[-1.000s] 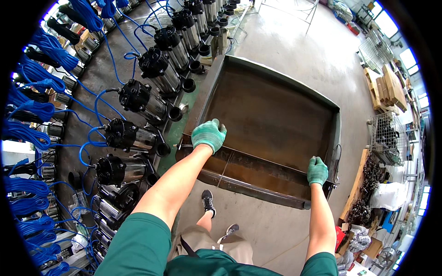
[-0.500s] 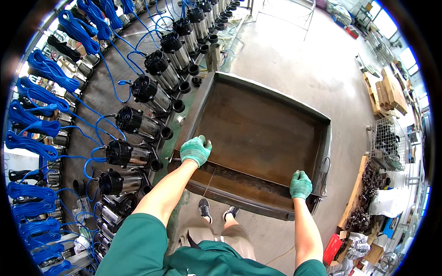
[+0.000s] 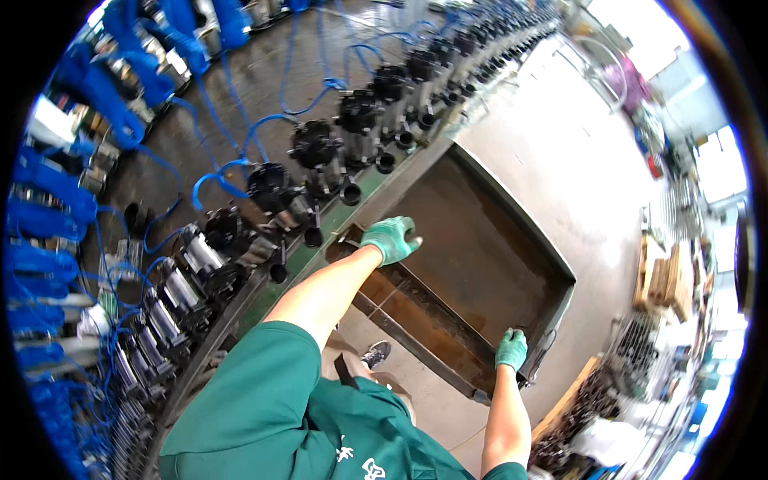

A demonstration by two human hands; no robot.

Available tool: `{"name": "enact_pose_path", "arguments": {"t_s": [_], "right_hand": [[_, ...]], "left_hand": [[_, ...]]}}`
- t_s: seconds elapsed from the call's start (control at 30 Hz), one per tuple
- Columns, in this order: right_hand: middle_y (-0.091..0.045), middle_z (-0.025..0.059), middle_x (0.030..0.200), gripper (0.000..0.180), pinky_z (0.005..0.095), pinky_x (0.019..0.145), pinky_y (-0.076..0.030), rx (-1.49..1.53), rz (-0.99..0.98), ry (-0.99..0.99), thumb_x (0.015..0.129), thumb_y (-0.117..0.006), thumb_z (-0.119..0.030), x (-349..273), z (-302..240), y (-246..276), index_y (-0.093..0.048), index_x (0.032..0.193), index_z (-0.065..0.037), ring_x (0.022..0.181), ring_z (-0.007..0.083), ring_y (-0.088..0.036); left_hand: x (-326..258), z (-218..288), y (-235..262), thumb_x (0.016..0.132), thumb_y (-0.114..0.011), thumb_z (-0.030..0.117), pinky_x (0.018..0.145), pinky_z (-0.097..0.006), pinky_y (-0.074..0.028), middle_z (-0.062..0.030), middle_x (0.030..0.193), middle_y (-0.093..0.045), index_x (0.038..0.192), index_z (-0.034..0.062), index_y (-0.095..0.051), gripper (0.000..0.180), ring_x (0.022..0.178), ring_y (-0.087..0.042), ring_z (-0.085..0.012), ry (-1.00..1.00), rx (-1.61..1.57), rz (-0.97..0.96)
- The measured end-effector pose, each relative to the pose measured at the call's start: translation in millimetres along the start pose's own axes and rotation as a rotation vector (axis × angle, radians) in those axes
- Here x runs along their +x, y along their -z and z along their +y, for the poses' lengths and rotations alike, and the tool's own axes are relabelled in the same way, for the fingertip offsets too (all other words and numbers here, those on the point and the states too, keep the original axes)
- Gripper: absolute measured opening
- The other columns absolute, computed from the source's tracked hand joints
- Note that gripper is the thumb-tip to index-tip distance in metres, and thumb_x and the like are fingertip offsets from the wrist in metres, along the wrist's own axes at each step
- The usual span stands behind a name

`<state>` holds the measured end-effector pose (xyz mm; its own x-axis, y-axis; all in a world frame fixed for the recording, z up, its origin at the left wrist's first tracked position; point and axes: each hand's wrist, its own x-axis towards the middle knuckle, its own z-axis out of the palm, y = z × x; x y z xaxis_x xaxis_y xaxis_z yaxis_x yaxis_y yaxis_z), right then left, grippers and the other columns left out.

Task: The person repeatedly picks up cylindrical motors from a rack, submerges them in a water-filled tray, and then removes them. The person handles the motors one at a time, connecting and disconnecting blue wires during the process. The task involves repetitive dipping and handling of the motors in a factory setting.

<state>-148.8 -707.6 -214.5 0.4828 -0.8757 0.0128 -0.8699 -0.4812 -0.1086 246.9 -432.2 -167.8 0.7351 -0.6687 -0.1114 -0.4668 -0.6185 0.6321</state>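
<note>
A shallow rectangular metal tray (image 3: 480, 232), brown and stained inside with raised grey sides, lies in front of me. Across its near part runs a thin metal bar (image 3: 450, 310), parting off a narrow strip on my side. At the bar's left end is my left hand (image 3: 391, 239) in a green glove, its fingers curled over it and the thumb a little apart. My right hand (image 3: 511, 350), gloved likewise, is closed round the bar's other end by the tray's right side. What supports the tray is hidden.
Left of the tray, a long row of steel and black pumps (image 3: 314, 148) stands along a green strip (image 3: 276, 284). Blue cables (image 3: 228, 178) trail from them, with coiled bundles farther left. At the right are cardboard pieces (image 3: 670, 280), wire baskets (image 3: 636, 344) and a white bag (image 3: 608, 442).
My view has turned, so the tray and pump row lie more slantwise. Both hands stay by the bar with the tray between them; the left fingers look slightly looser.
</note>
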Motion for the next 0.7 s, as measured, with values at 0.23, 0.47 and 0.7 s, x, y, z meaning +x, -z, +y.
{"name": "enact_pose_path", "arguments": {"t_s": [0.23, 0.47, 0.7], "right_hand": [[-0.073, 0.0187, 0.095, 0.021, 0.0447, 0.082, -0.054, 0.438, 0.062, 0.031, 0.103, -0.060, -0.022, -60.1, -45.7, 51.2, -0.069, 0.106, -0.003, 0.086, 0.0337, -0.069], [-0.068, 0.0066, 0.078, 0.023, 0.0345, 0.068, -0.052, 0.799, -0.163, -0.224, 0.104, -0.062, -0.024, -149.5, -64.4, 15.5, -0.070, 0.097, -0.003, 0.071, 0.0156, -0.061], [-0.067, 0.0030, 0.080, 0.022, 0.0324, 0.068, -0.051, 0.842, -0.244, 0.029, 0.106, -0.061, -0.023, -164.1, -116.9, 10.5, -0.072, 0.101, -0.004, 0.072, 0.0122, -0.059]], "left_hand": [[-130.1, -6.2, 112.0, 0.096, -0.072, 0.012, 0.080, -0.034, -0.057, -0.0115, 0.105, -0.066, 0.126, 0.0080, -0.063, 0.032, 0.090, -0.068, -0.0228, -0.297, -0.380, 0.600], [-240.6, -120.6, 243.0, 0.105, -0.065, 0.010, 0.087, -0.034, -0.053, -0.0068, 0.112, -0.064, 0.129, 0.0054, -0.059, 0.025, 0.095, -0.062, -0.0172, 0.182, -0.266, 1.217], [-201.9, -163.9, 276.1, 0.113, -0.048, 0.050, 0.094, -0.035, -0.047, -0.0066, 0.099, -0.071, 0.093, 0.0038, -0.067, 0.054, 0.097, -0.061, -0.0162, 0.056, -0.848, 0.539]]}}
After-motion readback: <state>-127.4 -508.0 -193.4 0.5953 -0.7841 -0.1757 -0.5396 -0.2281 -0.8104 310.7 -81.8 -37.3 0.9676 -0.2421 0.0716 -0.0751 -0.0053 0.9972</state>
